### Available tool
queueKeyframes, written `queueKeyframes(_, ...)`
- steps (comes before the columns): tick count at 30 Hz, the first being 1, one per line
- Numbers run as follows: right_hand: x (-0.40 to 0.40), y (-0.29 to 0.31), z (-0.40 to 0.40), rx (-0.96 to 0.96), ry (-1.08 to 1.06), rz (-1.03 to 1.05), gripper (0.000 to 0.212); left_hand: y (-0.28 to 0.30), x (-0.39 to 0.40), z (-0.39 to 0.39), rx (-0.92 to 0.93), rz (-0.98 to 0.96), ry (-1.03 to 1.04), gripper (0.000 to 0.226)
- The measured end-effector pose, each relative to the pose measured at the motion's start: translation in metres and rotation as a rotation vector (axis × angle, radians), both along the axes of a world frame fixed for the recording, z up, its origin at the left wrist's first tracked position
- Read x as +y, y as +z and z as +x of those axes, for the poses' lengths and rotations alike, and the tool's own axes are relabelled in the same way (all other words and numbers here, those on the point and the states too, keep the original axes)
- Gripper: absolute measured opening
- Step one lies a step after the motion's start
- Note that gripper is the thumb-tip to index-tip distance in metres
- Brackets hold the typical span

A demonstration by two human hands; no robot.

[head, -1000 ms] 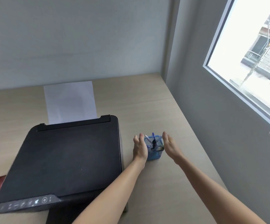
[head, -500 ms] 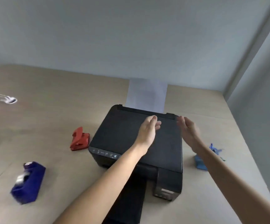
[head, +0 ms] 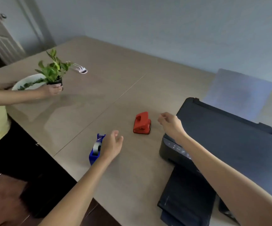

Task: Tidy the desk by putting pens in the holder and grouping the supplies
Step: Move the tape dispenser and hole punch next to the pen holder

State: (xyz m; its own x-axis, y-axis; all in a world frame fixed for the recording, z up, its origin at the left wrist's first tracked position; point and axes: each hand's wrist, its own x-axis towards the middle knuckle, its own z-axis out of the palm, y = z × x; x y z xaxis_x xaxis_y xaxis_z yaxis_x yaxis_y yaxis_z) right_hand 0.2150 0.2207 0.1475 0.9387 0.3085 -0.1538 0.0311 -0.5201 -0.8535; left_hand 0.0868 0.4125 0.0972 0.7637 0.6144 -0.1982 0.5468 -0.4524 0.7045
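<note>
A blue tape dispenser (head: 95, 150) stands near the desk's front edge. My left hand (head: 111, 146) hovers just to its right, fingers apart, holding nothing. A red hole punch (head: 142, 123) sits in the middle of the desk. To the right of the punch my right hand (head: 170, 123) hangs with loosely curled fingers and nothing in it. The pen holder is out of view.
A black printer (head: 229, 144) with paper in its rear feed (head: 239, 93) fills the right side. At the far left another person's hand (head: 50, 90) holds a small potted plant (head: 54, 70) beside a white bowl (head: 26, 80). White clips (head: 81, 70) lie behind them.
The view has swung left, away from the blue pen holder. Both hands have moved from over the printer to the tape dispenser and the hole punch.
</note>
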Motion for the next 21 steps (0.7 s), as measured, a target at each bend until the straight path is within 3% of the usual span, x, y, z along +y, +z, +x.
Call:
queueKeyframes(4,0.055,-0.026,0.012,0.066,0.000,-0.072,0.035,-0.028,0.048,-0.013,0.096,0.260,0.083,0.050)
queueKeyframes(8,0.099,-0.053,0.029,0.121,-0.103,-0.185,0.047,-0.055,0.078,-0.016,0.271,0.098,0.085,0.071)
queueKeyframes(10,0.113,-0.064,0.040,0.202,-0.179,-0.188,0.050,-0.062,0.083,-0.018,0.301,0.039,0.072,0.060)
queueKeyframes(13,0.125,-0.081,0.053,0.317,-0.270,-0.169,0.047,-0.072,0.087,-0.020,0.316,0.121,0.006,0.029)
queueKeyframes(18,0.124,-0.104,0.067,0.479,-0.423,-0.030,0.009,-0.075,0.093,-0.026,0.273,0.155,-0.008,0.022)
queueKeyframes(21,0.128,-0.103,0.065,0.534,-0.407,0.083,0.026,-0.070,0.098,-0.033,0.237,0.069,-0.001,0.012)
